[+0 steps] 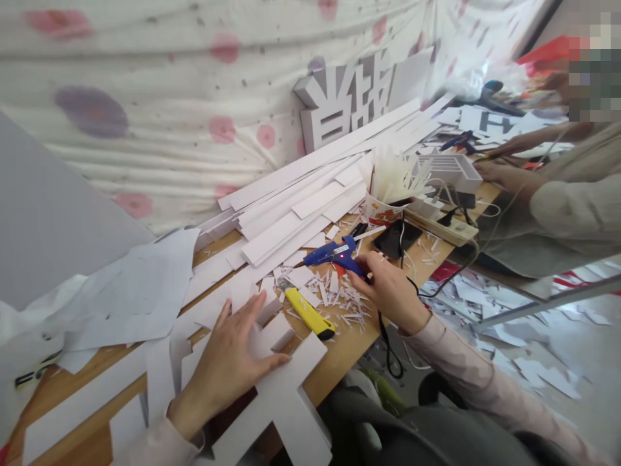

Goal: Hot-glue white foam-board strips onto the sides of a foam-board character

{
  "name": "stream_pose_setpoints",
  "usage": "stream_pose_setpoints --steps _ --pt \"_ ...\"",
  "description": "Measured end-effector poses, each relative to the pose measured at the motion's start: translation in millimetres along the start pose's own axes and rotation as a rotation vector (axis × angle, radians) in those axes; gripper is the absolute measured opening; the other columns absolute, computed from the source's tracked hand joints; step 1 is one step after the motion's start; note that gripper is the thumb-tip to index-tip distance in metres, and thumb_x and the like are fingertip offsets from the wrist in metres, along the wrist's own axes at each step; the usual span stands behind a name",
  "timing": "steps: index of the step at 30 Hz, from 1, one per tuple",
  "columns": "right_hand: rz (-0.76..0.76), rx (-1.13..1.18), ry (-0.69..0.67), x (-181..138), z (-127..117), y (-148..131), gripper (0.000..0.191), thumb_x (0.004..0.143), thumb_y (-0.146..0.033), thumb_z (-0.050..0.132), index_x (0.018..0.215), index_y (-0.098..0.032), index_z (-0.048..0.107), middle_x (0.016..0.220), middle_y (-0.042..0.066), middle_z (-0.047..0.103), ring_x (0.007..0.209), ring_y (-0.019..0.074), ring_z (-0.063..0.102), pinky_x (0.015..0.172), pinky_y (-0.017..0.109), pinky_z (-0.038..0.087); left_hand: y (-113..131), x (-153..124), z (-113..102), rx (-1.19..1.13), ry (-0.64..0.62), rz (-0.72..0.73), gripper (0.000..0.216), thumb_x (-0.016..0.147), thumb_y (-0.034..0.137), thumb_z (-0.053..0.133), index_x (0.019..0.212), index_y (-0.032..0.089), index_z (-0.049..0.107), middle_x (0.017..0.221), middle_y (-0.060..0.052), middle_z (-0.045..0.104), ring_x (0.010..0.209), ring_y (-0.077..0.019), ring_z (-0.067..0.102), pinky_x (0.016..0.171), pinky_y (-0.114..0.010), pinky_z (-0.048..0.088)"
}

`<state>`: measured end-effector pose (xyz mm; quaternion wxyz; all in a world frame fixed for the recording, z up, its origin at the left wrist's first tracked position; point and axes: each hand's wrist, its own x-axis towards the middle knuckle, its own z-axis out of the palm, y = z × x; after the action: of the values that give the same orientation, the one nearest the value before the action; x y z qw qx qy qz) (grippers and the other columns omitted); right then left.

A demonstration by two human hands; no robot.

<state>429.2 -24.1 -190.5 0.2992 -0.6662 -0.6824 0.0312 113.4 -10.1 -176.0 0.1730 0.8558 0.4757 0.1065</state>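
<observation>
A white three-dimensional character [291, 395], built of thick board strips, lies at the table's near edge. My left hand [233, 359] rests over it, fingers spread, the thumb touching its top face. My right hand [391, 291] is closed around the handle of a blue glue gun [334, 251], whose nozzle points left and whose small red light is lit. Part of the handle is hidden by my fingers. Between my hands lies a yellow utility knife [308, 312], beside a heap of small white scraps [342, 298].
Long white strips [301, 200] are stacked along the curtain. A paper cup [383, 208] of glue sticks stands near a phone [398, 238] and a power strip [444, 226] with trailing cords. White sheets [140, 291] lie left. A co-worker's hands [509, 178] are at the right.
</observation>
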Motion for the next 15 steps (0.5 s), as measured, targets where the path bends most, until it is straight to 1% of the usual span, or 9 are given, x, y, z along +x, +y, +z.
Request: stream_pose_setpoints --steps 1,2,4,7,10,13,15 --pt "-0.029 0.038 0.01 -2 -2 -1 0.022 0.093 -0.036 0.054 0.103 -0.018 0.059 0.091 0.01 0.07 0.081 0.0234 0.067 0.071 0.032 0.048 0 -2 3 -0.003 0.002 -0.017 0.108 0.075 0.065 0.071 0.158 0.02 0.018 0.155 -0.016 0.044 0.147 -0.0368 0.037 0.124 -0.068 0.01" --pt "-0.052 0.074 0.02 -4 -4 -3 0.022 0.093 -0.036 0.054 0.104 -0.018 0.058 0.092 0.01 0.069 0.081 0.0232 0.066 0.071 0.033 0.048 0 -3 5 -0.015 0.002 -0.033 0.11 0.077 0.064 0.069 0.159 0.022 0.009 0.156 -0.015 0.044 0.149 -0.0362 0.034 0.123 -0.069 0.007" --pt "-0.085 0.144 0.038 -8 -7 -9 0.02 0.093 -0.035 0.054 0.105 -0.019 0.056 0.092 0.01 0.067 0.079 0.0226 0.065 0.071 0.033 0.049 0 -4 7 -0.044 -0.001 -0.051 0.106 0.083 0.061 0.064 0.158 0.025 -0.002 0.156 -0.014 0.044 0.15 -0.0344 0.03 0.123 -0.07 0.003" --pt "-0.104 0.251 0.049 -12 -12 -19 0.017 0.093 -0.033 0.055 0.105 -0.02 0.053 0.092 0.008 0.065 0.079 0.0214 0.062 0.072 0.034 0.049 0 -6 9 -0.047 0.015 -0.043 0.097 0.088 0.055 0.057 0.156 0.027 -0.006 0.157 -0.014 0.044 0.15 -0.0322 0.032 0.122 -0.07 -0.001" --pt "-0.102 0.372 0.028 -14 -14 -29 0.017 0.095 -0.032 0.053 0.107 -0.02 0.053 0.096 0.009 0.062 0.084 0.0214 0.06 0.076 0.036 0.05 0 -7 12 -0.016 0.053 -0.028 0.093 0.09 0.05 0.055 0.156 0.028 -0.006 0.156 -0.013 0.045 0.149 -0.0303 0.036 0.123 -0.068 0.0" --pt "-0.081 0.511 -0.037 -14 -14 -38 0.018 0.098 -0.034 0.049 0.108 -0.02 0.053 0.097 0.009 0.059 0.087 0.0212 0.06 0.079 0.037 0.051 -1 -8 14 0.016 0.074 -0.016 0.092 0.089 0.049 0.056 0.156 0.031 -0.005 0.155 -0.011 0.047 0.148 -0.0305 0.038 0.123 -0.067 0.004" --pt "-0.061 0.611 -0.107 -13 -13 -43 0.018 0.1 -0.037 0.046 0.107 -0.021 0.051 0.095 0.007 0.06 0.082 0.0187 0.063 0.074 0.035 0.054 -2 -8 15 0.03 0.079 -0.007 0.092 0.089 0.049 0.057 0.155 0.033 -0.005 0.155 -0.01 0.048 0.147 -0.0302 0.04 0.123 -0.067 0.005"
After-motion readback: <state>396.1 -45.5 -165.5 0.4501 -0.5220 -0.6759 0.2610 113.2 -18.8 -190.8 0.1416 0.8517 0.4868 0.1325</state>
